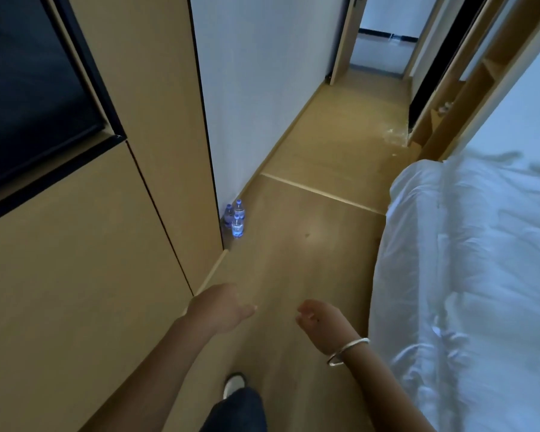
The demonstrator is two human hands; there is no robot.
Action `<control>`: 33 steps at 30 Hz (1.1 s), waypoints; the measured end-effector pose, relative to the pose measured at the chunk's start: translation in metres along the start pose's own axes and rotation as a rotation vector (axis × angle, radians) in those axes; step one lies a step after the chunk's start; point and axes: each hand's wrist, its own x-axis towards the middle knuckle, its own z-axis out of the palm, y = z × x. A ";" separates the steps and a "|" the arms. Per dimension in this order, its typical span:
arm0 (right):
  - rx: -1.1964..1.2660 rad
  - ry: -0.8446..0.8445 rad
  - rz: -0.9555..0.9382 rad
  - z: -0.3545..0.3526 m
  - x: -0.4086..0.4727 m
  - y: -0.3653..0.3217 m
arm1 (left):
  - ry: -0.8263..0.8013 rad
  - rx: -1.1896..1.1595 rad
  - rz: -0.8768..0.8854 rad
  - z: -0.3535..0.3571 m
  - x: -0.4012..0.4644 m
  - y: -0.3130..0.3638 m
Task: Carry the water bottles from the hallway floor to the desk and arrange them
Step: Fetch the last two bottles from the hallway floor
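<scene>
water bottles (235,219): upright, clustered at 12 o'clock of left hand (220,307) | left nearer | left hand, right hand (320,321): loosely curled, empty

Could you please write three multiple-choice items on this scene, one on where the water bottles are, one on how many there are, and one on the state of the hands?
1. Where do the water bottles stand?
A. On the bed
B. On the floor by the wall corner
C. In the left hand

2. How many bottles show?
A. One
B. Three
C. Six

3. What do the hands hold?
A. Nothing
B. A bottle each
C. A sheet

Answers:
1 B, since they stand upright on the floor at the foot of the white wall, away from the bed.
2 B, since three blue caps can be counted.
3 A, since the left hand and right hand reach forward with nothing in them.
</scene>
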 end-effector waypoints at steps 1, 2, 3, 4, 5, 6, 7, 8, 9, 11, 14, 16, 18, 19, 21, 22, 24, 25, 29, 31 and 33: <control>-0.005 -0.006 -0.003 -0.007 0.015 0.001 | -0.002 -0.001 -0.001 -0.004 0.015 0.003; -0.005 -0.012 -0.005 -0.014 0.031 0.001 | -0.004 -0.008 -0.002 -0.009 0.031 0.007; -0.002 -0.019 -0.008 -0.021 0.047 0.001 | -0.006 -0.021 -0.001 -0.013 0.048 0.011; -0.001 -0.027 -0.012 -0.029 0.065 0.000 | -0.008 -0.035 -0.002 -0.018 0.065 0.015; -0.005 -0.034 -0.014 -0.037 0.084 -0.002 | -0.012 -0.047 -0.002 -0.024 0.084 0.019; -0.014 -0.033 -0.018 -0.046 0.103 -0.005 | -0.017 -0.055 0.001 -0.030 0.103 0.023; -0.020 -0.024 -0.020 -0.055 0.122 -0.007 | -0.027 -0.057 0.006 -0.036 0.123 0.027; -0.021 -0.011 -0.022 -0.065 0.142 -0.010 | -0.038 -0.055 0.008 -0.044 0.143 0.031; -0.017 -0.003 -0.021 -0.074 0.161 -0.012 | -0.047 -0.053 0.012 -0.052 0.162 0.035; -0.021 -0.009 -0.019 -0.091 0.198 -0.018 | -0.064 -0.044 0.020 -0.069 0.199 0.042; -0.034 -0.016 -0.013 -0.112 0.246 -0.023 | -0.060 -0.019 0.027 -0.094 0.247 0.052; -0.040 -0.017 -0.011 -0.123 0.276 -0.024 | -0.066 -0.027 0.023 -0.107 0.276 0.057; -0.041 -0.045 0.011 -0.132 0.303 -0.023 | -0.085 -0.028 0.006 -0.115 0.300 0.061; -0.039 -0.062 0.016 -0.135 0.316 -0.022 | -0.084 -0.036 -0.011 -0.118 0.313 0.062; -0.045 -0.104 0.018 -0.141 0.344 -0.019 | -0.085 -0.051 -0.047 -0.122 0.338 0.062; -0.051 -0.127 0.020 -0.144 0.355 -0.018 | -0.086 -0.061 -0.061 -0.123 0.348 0.062; -0.051 -0.178 0.024 -0.154 0.387 -0.014 | -0.091 -0.088 -0.095 -0.126 0.373 0.063; -0.048 -0.201 0.024 -0.159 0.405 -0.012 | -0.093 -0.101 -0.108 -0.126 0.387 0.065; -0.074 -0.276 -0.032 -0.191 0.476 -0.005 | -0.100 -0.167 -0.206 -0.126 0.443 0.083; -0.104 -0.324 -0.068 -0.211 0.512 0.001 | -0.102 -0.219 -0.262 -0.125 0.469 0.096; -0.140 -0.372 -0.080 -0.232 0.541 0.006 | -0.129 -0.268 -0.303 -0.124 0.489 0.110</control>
